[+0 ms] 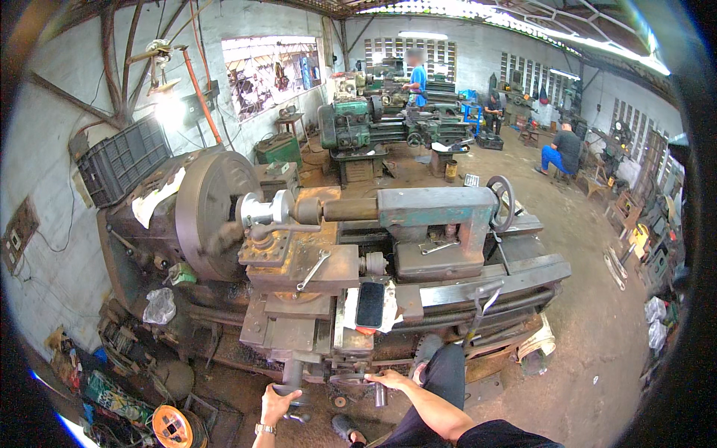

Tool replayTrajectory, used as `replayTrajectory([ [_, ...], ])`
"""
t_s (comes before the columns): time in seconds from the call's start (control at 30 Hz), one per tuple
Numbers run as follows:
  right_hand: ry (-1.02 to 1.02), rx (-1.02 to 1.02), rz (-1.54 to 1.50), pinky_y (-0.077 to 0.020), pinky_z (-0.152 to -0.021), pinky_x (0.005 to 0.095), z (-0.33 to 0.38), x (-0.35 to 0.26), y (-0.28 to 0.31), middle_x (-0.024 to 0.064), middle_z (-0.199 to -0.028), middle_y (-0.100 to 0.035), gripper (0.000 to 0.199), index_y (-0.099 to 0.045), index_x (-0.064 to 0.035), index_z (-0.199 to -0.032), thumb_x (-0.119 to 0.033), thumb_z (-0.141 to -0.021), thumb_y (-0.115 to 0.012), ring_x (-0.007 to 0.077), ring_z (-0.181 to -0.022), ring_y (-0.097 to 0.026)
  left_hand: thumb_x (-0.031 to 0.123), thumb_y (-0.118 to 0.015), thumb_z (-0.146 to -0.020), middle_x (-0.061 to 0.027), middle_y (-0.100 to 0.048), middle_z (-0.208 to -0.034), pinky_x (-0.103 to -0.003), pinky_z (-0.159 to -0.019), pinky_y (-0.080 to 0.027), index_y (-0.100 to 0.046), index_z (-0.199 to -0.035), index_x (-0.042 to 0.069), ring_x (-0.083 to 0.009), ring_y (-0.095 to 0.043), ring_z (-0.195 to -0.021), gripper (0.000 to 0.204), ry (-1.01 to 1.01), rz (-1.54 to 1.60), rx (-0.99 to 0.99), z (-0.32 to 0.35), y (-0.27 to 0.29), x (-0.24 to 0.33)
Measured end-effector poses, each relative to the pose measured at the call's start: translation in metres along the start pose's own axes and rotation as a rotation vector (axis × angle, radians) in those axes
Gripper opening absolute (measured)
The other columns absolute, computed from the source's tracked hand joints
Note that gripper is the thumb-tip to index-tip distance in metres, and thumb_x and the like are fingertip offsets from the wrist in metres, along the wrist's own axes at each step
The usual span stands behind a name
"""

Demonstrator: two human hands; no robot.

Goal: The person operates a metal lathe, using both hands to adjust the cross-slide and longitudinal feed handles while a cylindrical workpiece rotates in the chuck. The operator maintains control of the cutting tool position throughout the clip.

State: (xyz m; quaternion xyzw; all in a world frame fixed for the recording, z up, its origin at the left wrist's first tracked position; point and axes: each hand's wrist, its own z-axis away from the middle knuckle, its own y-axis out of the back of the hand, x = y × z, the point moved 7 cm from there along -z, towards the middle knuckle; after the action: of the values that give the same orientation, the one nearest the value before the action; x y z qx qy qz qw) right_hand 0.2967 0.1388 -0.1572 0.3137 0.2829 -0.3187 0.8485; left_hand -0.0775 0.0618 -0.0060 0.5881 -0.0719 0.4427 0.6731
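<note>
And here, at the front of the lathe, both controls are manned. The dark cross-slide handle [286,389] is grasped by the left hand [276,405], the fingers curled round it and the thumb laid along its near side; a metal watch [265,429] is worn just behind, on the wrist. Over to the right hand [391,379]: the rim of the carriage handwheel [347,378] is held at its right side by the fingertips, and a stubby metal cylinder [381,395] is seen just below those fingers.

Straight ahead of the left hand, up on the slide, the tool post [267,249] is set, with a wrench [314,270] laid to its right. A dark phone [370,304] is propped beyond the right hand, slightly to its left. Farther ahead of the left hand, a shiny metal workpiece [267,209] is carried between the big round chuck [216,213] and the tailstock [437,213], which is placed well beyond the right hand and to its right. A second wrench [439,249] is rested on the tailstock's base. Near the left hand, off to its left and lower, an orange spool [172,427] is parked.
</note>
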Motion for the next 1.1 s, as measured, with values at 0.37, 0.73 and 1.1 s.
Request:
replayTrajectory([
  [0.37, 0.015, -0.02, 0.05, -0.0465, -0.086, 0.0439, -0.019, 0.013, -0.006, 0.0186, -0.097, -0.071, 0.093, -0.076, -0.0099, -0.109, -0.093, -0.072, -0.054, 0.0338, -0.099, -0.065, 0.048, -0.093, -0.062, -0.0251, -0.072, -0.107, -0.04, -0.092, -0.055, -0.059, -0.117, -0.01, -0.0344, -0.071, -0.103, 0.087, 0.007, 0.056, -0.015, 0.003, 0.001, 0.004],
  [0.73, 0.05, -0.017, -0.023, -0.0467, -0.095, 0.0408, 0.004, -0.001, 0.0, 0.0164, -0.112, -0.072, 0.081, -0.075, -0.0207, -0.12, -0.087, -0.077, -0.056, 0.0323, -0.111, -0.064, 0.05, -0.093, -0.062, -0.0229, -0.072, -0.107, -0.041, -0.092, -0.054, -0.062, -0.114, -0.007, -0.0341, -0.071, -0.102, 0.083, -0.002, 0.055, -0.008, -0.002, -0.003, -0.004],
  [1.1, 0.019, -0.016, 0.033, -0.0455, -0.099, 0.0453, -0.033, 0.03, -0.011, 0.0276, -0.114, -0.069, 0.112, -0.071, 0.0033, -0.117, -0.096, -0.068, -0.052, 0.0388, -0.116, -0.063, 0.048, -0.093, -0.062, -0.0264, -0.07, -0.113, -0.04, -0.094, -0.054, -0.055, -0.126, -0.012, -0.0349, -0.069, -0.107, 0.096, 0.017, 0.042, -0.025, -0.003, -0.005, -0.006],
])
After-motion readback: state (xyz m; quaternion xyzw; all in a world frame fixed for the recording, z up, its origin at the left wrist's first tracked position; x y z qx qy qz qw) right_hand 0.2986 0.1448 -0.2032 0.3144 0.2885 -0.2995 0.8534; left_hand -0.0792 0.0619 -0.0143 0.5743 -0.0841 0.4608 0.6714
